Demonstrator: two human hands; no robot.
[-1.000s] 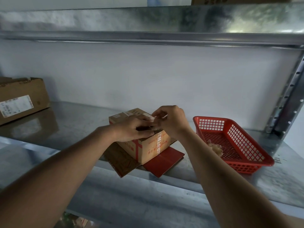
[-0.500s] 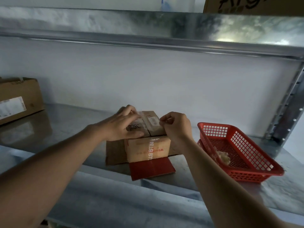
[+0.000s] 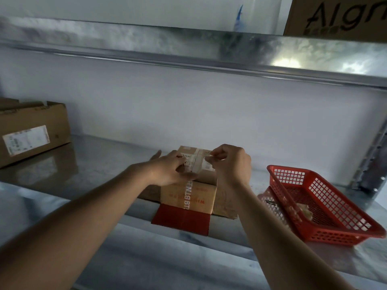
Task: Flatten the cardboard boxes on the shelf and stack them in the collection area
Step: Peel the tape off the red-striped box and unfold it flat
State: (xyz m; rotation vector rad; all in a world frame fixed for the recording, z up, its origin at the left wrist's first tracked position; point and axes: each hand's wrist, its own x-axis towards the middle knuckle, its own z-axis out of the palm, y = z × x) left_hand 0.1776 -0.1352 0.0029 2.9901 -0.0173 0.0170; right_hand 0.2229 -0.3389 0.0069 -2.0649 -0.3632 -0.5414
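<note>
Head view looks into a bay of a galvanized metal shelf (image 3: 90, 164), its deck shiny and reflecting, with a pale wall behind and a second metal deck (image 3: 188, 47) close overhead. A perforated upright (image 3: 374, 155) closes the bay on the right.

The small box (image 3: 188, 195) stands near the front edge at centre, its lower flaps splayed flat on the deck, a red flap (image 3: 182, 219) reaching the front lip. A tape strip (image 3: 195, 162) runs over its top and down its front. The left hand (image 3: 167, 170) rests on the top's left side, fingers loosely bent, holding it down. The right hand (image 3: 230, 162) is curled, thumb and forefinger pinching something small at the tape on the top; whether it is the tape end I cannot tell.

Bare deck lies open to the left of the box; on the right a red basket (image 3: 335, 233) sits near it, tilted, with a pale lump inside.

Counted: three boxes, the small one, a larger one (image 3: 35, 132) at far left with a label, and one (image 3: 335, 17) on the upper deck with printed letters; one basket; two hands.
</note>
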